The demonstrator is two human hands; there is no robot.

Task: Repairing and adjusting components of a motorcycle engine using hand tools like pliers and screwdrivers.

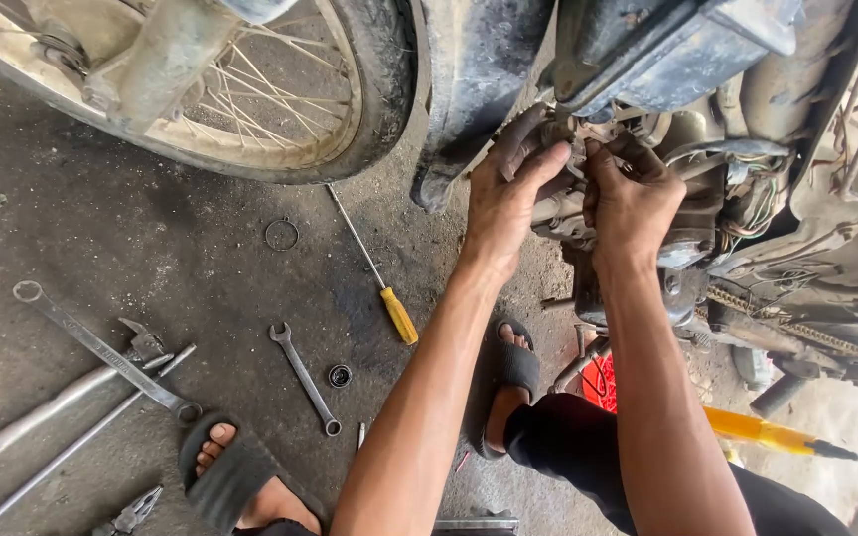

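Both my hands reach up into a dirty motorcycle engine (pixel 687 238) under the frame. My left hand (pixel 504 195) has its fingers pressed against a small grimy metal part (pixel 566 134) on the engine's side. Facing it, my right hand (pixel 630 194) curls its fingers around the same part from the other side. What exactly the fingers grip is hidden by grease and the hands themselves. The front wheel (pixel 250 89) with its spokes stands upper left, and a dark mudguard (pixel 469 89) hangs beside my left hand.
On the oily concrete floor lie a yellow-handled screwdriver (pixel 377 273), a small spanner (pixel 305 379), a long ring spanner (pixel 101 347), pliers (pixel 129 514), a metal rod (pixel 71 447), a ring (pixel 281 234) and a small bearing (pixel 340 375). A drive chain (pixel 806 333) hangs right. My sandalled feet (pixel 230 471) rest below.
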